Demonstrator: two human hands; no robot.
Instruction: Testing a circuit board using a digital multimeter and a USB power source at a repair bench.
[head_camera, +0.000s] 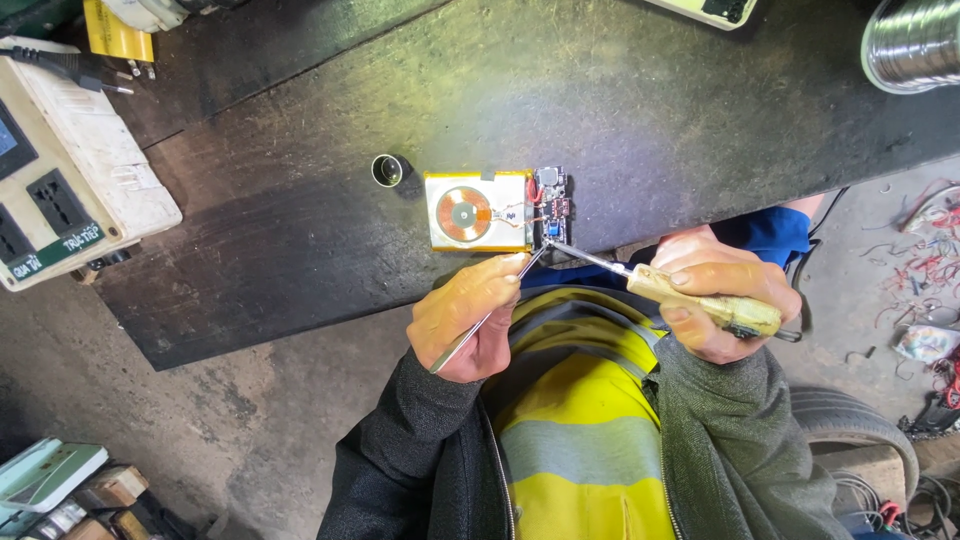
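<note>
Left hand pinching tweezers, right hand gripping soldering iron; both tips meeting, probably touching, at circuit board edge beside yellow coil pack on dark bench, steadying the joint.

I count two hands, my left hand and my right hand. There is one pair of tweezers and one soldering iron. On the far side of them sits one yellow pack with one copper coil on it, and one small circuit board on its right. There is one little round cap to the left. One socket box with two sockets is far left. One solder spool is far right.
</note>
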